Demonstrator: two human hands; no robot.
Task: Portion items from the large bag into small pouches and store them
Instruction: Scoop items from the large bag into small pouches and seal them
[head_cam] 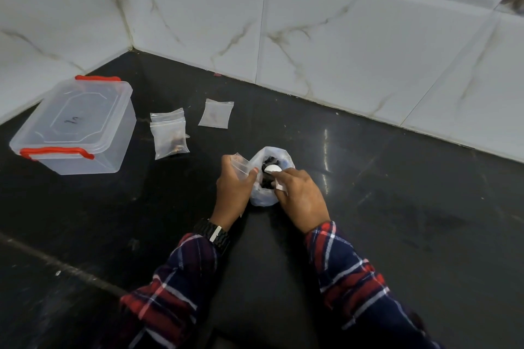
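Left hand pinches small clear zip pouch beside mouth of large translucent plastic bag, likely to keep transfer short. Right hand, fingers curled round white plastic scoop, dips it into dark contents. Filled clear pouches and one flat pouch lie near closed clear red-handled storage box, on black countertop.
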